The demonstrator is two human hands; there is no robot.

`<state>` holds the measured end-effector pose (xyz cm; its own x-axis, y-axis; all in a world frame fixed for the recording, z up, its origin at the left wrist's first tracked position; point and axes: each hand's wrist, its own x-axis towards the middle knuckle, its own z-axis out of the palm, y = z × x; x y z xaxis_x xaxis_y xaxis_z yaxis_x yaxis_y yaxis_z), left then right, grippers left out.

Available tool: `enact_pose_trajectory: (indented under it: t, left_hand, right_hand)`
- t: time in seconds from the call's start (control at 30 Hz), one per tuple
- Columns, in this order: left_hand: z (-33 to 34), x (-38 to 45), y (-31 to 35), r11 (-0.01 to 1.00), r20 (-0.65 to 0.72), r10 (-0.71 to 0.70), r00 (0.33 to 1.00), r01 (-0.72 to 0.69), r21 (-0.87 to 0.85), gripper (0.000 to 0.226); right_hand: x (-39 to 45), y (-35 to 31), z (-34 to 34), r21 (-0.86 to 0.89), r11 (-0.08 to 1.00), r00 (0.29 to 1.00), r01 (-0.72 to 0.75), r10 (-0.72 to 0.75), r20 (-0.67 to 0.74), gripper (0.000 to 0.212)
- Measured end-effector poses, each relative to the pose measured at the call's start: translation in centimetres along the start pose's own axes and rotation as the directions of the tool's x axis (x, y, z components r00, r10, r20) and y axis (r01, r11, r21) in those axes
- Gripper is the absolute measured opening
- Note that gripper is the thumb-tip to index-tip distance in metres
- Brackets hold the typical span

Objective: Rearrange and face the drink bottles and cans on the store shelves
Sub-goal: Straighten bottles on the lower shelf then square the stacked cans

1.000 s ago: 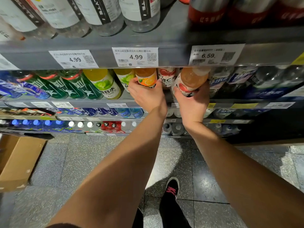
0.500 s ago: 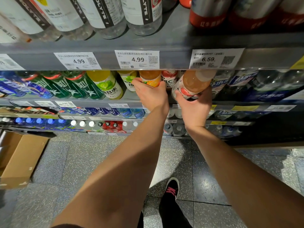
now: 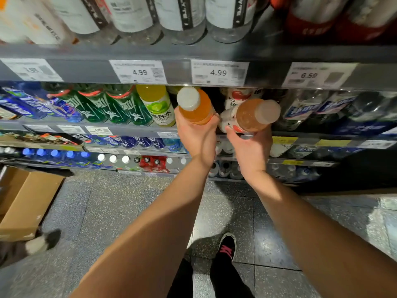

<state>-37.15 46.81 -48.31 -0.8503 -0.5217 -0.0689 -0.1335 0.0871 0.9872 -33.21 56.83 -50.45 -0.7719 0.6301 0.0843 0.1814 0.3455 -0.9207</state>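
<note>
My left hand point(image 3: 198, 136) grips an orange drink bottle point(image 3: 195, 106) with a white cap, tilted out of the second shelf toward me. Just to its right, my right hand point(image 3: 250, 149) holds a peach-coloured bottle point(image 3: 253, 115) with a white cap and a red-and-white label, also leaning out of the shelf. Behind them a white bottle with a red apple label point(image 3: 237, 96) stands in the row. A yellow lime bottle point(image 3: 158, 104) stands left of my left hand.
Green bottles point(image 3: 111, 104) and blue bottles point(image 3: 25, 104) fill the shelf's left side, dark blue-labelled bottles point(image 3: 322, 106) its right. Clear bottles point(image 3: 180, 16) line the shelf above, over price tags point(image 3: 219, 72). A cardboard box point(image 3: 25, 201) sits on the floor at left.
Both bottles have come forward out of the shelf, their caps now tipped toward me. The view has shifted to the right.
</note>
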Motion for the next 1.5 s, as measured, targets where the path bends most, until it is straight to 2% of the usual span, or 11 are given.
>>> enact_pose_trajectory:
  t: [0.13,0.27,0.53,0.7,0.77,0.87,1.03,1.17,1.27,1.37,1.5]
  left_hand:
    - [-3.7,0.6,-1.3,0.996,0.013,-0.043,0.999,0.044,-0.076,0.077]
    - [-6.8,1.9,-2.1,0.995,0.111,0.024,0.994,-0.013,-0.096,0.062]
    - [-9.1,4.5,-0.3,0.976,0.229,0.117,0.966,-0.155,0.155,0.042]
    - [-9.3,4.4,0.1,0.959,0.313,0.124,0.942,-0.195,0.206,0.052]
    - [-9.1,4.1,-0.1,0.951,0.373,0.134,0.918,-0.225,0.211,0.054]
    - [-8.2,3.6,-0.6,0.933,0.485,0.171,0.858,-0.298,0.199,0.050]
    - [-6.3,1.3,-0.9,0.841,0.644,0.251,0.722,-0.492,0.224,0.042]
    - [-4.4,-0.1,-1.9,0.797,0.690,0.235,0.685,-0.542,0.267,0.056]
    - [-2.8,-1.5,-1.7,0.829,0.705,0.244,0.666,-0.520,0.205,0.044]
    - [-1.9,-2.0,-1.5,0.910,0.673,0.228,0.704,-0.400,0.109,0.058]
    - [-1.4,-0.8,-2.1,0.959,0.393,0.175,0.903,-0.247,0.141,0.040]
  right_hand:
    - [-0.5,-1.8,1.9,0.078,0.997,0.998,-0.025,0.020,0.067,0.072]
    - [-0.2,-2.8,4.9,-0.046,0.998,0.994,0.036,-0.031,0.105,0.076]
    - [0.7,-4.8,8.3,-0.231,0.971,0.993,0.056,-0.031,0.113,0.086]
    - [-1.6,-4.2,6.4,-0.041,0.999,0.998,0.016,-0.014,0.056,0.074]
    - [-3.5,-4.3,5.0,0.113,0.993,0.999,0.037,-0.040,0.024,0.062]
    - [-5.5,-5.5,3.1,0.201,0.980,0.986,0.019,-0.051,0.156,0.052]
    - [-4.3,-4.6,0.6,0.063,0.995,0.935,-0.073,0.046,0.352,0.063]
    - [-2.6,-3.0,-1.8,-0.003,0.998,0.933,-0.059,0.056,0.357,0.052]
    - [-1.6,-2.3,-3.1,-0.052,0.999,0.962,0.014,0.001,0.274,0.051]
    - [-0.2,-1.8,-4.4,-0.034,0.999,0.986,0.004,0.001,0.167,0.055]
    - [1.7,-1.2,-5.6,0.054,0.998,0.996,0.026,-0.031,0.088,0.062]
